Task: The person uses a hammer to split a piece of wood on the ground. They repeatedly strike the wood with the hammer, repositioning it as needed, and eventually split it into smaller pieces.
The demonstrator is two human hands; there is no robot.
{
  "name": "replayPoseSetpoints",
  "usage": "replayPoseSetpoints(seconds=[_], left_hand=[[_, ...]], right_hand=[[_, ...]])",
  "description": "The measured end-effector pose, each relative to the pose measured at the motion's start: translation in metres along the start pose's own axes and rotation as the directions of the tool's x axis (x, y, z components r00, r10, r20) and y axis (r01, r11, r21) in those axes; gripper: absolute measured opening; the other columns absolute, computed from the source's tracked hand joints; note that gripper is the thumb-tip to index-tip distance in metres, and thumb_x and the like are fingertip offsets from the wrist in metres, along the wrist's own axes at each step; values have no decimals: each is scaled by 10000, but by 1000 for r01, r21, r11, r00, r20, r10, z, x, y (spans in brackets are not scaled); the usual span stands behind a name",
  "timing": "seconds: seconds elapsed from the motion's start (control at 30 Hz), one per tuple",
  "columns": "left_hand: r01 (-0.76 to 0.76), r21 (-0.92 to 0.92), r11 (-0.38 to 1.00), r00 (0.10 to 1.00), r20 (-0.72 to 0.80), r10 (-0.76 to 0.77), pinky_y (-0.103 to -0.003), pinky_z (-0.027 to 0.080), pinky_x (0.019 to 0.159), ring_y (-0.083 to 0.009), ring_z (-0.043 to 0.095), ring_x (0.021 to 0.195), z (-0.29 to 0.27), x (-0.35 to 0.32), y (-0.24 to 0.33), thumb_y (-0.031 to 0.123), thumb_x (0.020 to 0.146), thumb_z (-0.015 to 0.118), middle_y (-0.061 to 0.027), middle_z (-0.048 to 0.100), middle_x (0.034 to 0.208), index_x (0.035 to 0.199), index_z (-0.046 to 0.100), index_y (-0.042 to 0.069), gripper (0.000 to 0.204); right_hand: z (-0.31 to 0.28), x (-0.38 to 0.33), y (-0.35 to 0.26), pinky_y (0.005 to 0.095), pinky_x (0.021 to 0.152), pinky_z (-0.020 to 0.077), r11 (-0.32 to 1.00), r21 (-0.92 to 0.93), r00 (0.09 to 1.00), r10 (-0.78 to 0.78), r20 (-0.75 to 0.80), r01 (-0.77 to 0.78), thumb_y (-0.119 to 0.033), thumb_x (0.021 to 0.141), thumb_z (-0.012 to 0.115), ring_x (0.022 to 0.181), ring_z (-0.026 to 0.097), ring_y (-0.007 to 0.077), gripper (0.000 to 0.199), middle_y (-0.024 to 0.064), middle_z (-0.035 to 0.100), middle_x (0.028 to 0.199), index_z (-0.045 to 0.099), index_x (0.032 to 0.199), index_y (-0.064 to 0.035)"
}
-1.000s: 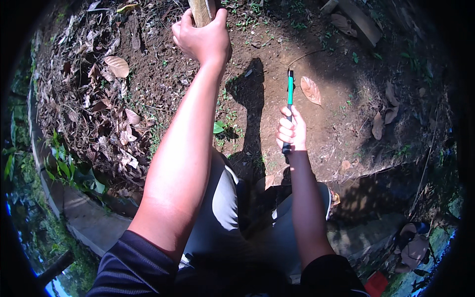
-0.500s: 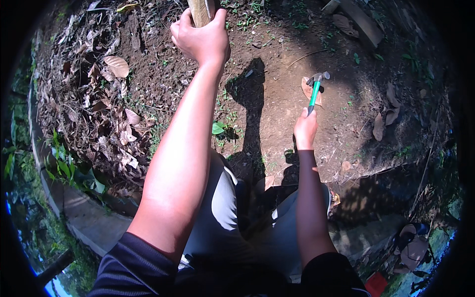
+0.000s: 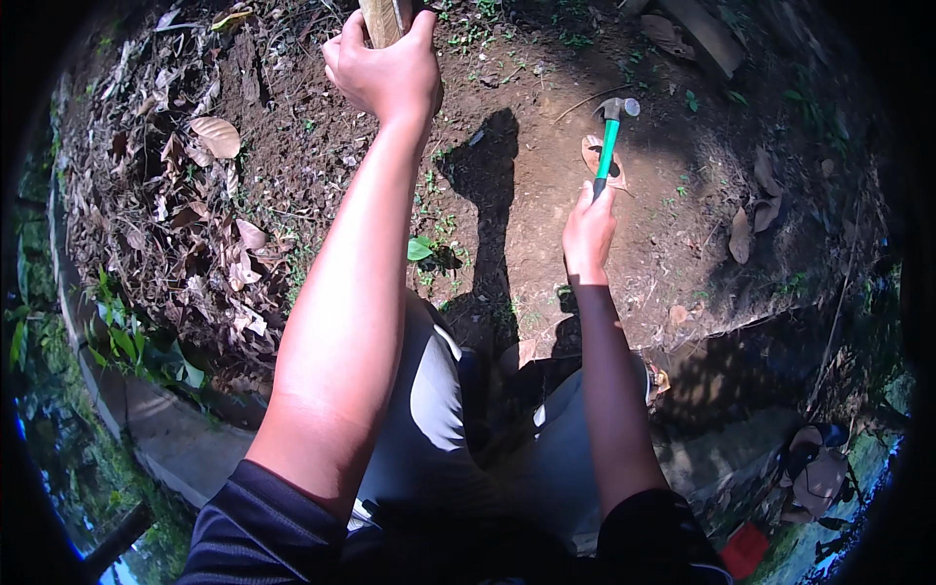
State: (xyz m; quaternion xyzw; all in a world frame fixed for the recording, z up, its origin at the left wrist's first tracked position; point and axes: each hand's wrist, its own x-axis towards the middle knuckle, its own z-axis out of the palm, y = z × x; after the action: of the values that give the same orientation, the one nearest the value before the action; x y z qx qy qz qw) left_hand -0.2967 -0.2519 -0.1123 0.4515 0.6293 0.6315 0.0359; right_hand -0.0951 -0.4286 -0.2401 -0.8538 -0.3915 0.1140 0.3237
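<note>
My left hand is stretched far forward and wrapped around a pale wooden post at the top of the view. My right hand grips the lower end of a hammer with a green handle and a metal head. The hammer points away from me, its head lying out over bare brown soil near a dry leaf. The post's upper and lower parts are cut off by the picture's edge and hidden by my fingers.
Dry leaves lie heaped on the ground at the left. A concrete edging curves along the lower left with green plants beside it. A wooden plank lies at the top right. My knees in grey trousers are below.
My right hand has swung the hammer forward and to the right, away from my body. My left hand has kept its hold on the post.
</note>
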Motion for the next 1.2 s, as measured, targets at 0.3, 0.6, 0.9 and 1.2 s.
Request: replayPoseSetpoints(seconds=[0.3,0.6,0.9,1.2], left_hand=[[10,-66,998,1000,25,-8,-433,474,857,-308,600,920,-5,1,4,327,657,846,-155,602,996,1017,713,53,472],[25,85,996,997,73,-31,-450,470,950,-346,609,1030,-7,4,-9,446,643,849,-185,600,1106,1090,731,62,600],[97,41,994,994,54,-99,-450,470,956,-345,610,1052,-7,1,-1,456,636,858,-185,609,1115,1091,730,69,611],[48,-323,945,982,186,13,-429,494,774,-314,612,887,-4,-12,17,159,669,868,-152,635,940,1011,684,46,405]], right_hand=[[46,-20,-21,572,654,518,989,-135,958,-24,287,65,-413,1069,380,791,678,481,369,269,687,812,459,1088,-53],[84,-38,-8,566,659,565,981,-169,966,-44,255,90,-324,1069,382,747,689,462,281,259,690,776,409,1072,-44],[69,-54,-6,577,734,549,988,-153,945,60,322,-11,-325,1063,398,844,687,471,286,284,689,845,422,1085,-41],[52,-16,-17,571,716,551,984,-174,969,-3,246,47,-310,1058,411,831,685,475,267,276,689,849,428,1082,-45]])
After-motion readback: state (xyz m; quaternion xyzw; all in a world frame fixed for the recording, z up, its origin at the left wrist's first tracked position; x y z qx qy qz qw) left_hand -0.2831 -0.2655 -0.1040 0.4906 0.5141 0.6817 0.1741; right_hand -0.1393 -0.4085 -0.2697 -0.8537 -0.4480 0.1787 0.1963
